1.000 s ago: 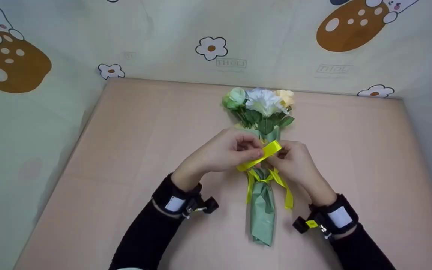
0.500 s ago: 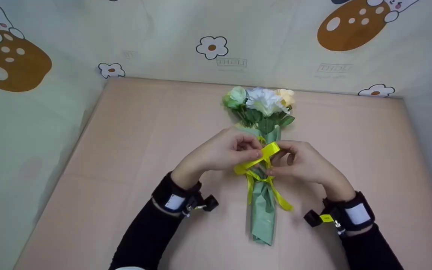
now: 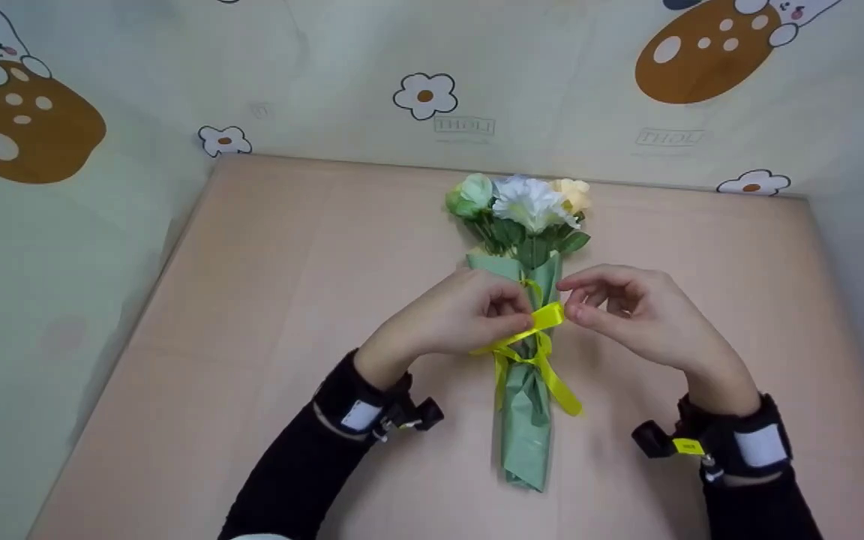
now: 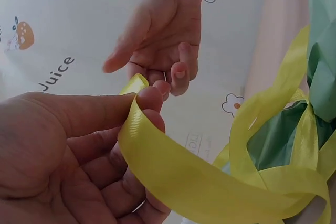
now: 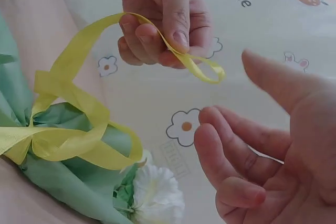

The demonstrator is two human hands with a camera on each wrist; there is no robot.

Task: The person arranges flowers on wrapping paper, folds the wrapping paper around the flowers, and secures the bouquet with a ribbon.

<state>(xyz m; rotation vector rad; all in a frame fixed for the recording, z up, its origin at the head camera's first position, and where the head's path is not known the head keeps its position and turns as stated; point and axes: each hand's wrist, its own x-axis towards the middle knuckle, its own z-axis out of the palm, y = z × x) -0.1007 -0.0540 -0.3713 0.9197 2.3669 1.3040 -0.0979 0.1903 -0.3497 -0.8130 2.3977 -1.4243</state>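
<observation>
A bouquet with a white flower (image 3: 529,204) lies on the table, its stems rolled in green wrapping paper (image 3: 526,446). Yellow ribbon (image 3: 561,390) is tied round the paper's narrow middle, with loose loops and a tail. My left hand (image 3: 469,311) pinches part of this ribbon between thumb and forefinger; in the right wrist view a small ribbon loop (image 5: 212,72) sticks out beyond the fingertips. Just right of that loop is my right hand (image 3: 646,311), thumb and fingers parted. The right wrist view shows it apart from the ribbon and holding nothing.
Pale green (image 3: 529,180) printed cloth? is not distinguishable in detail behind the bouquet; a light tan table (image 3: 312,247) extends around it. Patterned sheeting (image 3: 312,82) rises behind the far edge. Both wrists carry black straps with small cameras (image 3: 652,439).
My right hand has let go of the ribbon and drawn away to the right. The left hand has shifted slightly down and right, still pinching the ribbon, and a ribbon loop beside the knot shows more.
</observation>
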